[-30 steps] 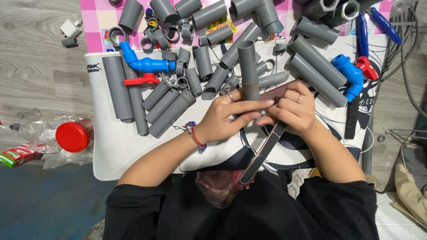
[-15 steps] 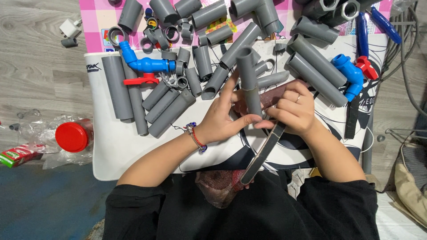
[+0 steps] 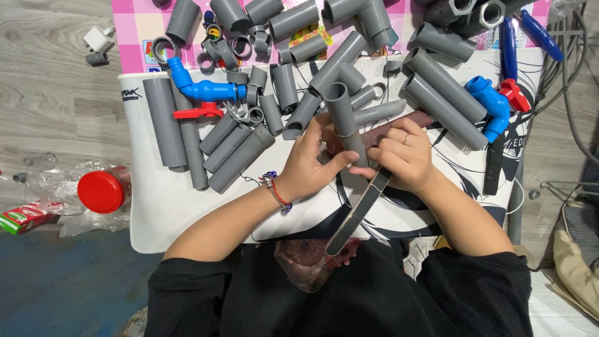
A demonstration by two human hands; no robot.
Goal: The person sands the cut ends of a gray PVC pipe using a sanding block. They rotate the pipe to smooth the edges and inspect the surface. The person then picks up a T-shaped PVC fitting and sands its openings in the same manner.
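My left hand [image 3: 315, 163] grips the lower part of a short grey pipe [image 3: 342, 115] and holds it up above the white board [image 3: 162, 206]. My right hand [image 3: 402, 156] sits beside it and holds a strip of dark reddish sandpaper [image 3: 399, 128] against the pipe. A long, flat grey strip [image 3: 359, 212] runs from under my right hand down toward my lap. A beaded bracelet is on my left wrist.
Many grey pipes and fittings [image 3: 299, 68] lie across the board and a pink checked sheet [image 3: 134, 25]. A blue pipe with a red handle [image 3: 199, 93] lies to the left, blue and red valve parts [image 3: 496, 103] to the right. A red-lidded jar [image 3: 101, 190] stands on the floor.
The pipe in my left hand has tilted and shifted slightly left, and my right hand has slid along it with the sandpaper.
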